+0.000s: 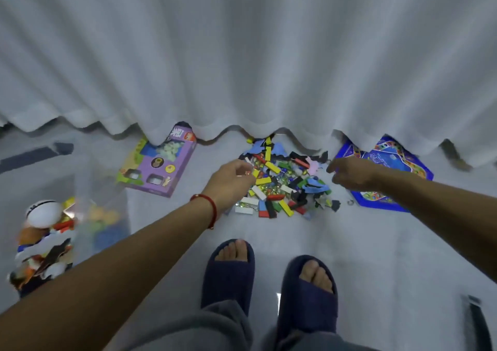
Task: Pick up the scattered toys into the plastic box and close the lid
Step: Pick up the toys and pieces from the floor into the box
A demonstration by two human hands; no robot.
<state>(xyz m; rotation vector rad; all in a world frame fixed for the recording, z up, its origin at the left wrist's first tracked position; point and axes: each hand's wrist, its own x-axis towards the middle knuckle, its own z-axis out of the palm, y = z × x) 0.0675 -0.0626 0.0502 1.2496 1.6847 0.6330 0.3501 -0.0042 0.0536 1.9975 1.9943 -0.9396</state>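
A heap of small toys lies on the pale floor under the curtain hem: coloured blocks, foam shapes, glass marbles. My left hand, with a red cord at the wrist, reaches onto the heap's left edge, fingers curled down; whether it grips anything I cannot tell. At the heap's right edge my right hand has its fingers bent and pointing at the toys, nothing visibly in it. The clear plastic box stands at the far left, blurred, with toys inside. No lid is seen.
A purple toy carton lies flat left of the heap. A blue game board lies to its right, partly under my right arm. White curtains hang behind. My feet in dark slippers stand near the heap. A dark object sits bottom right.
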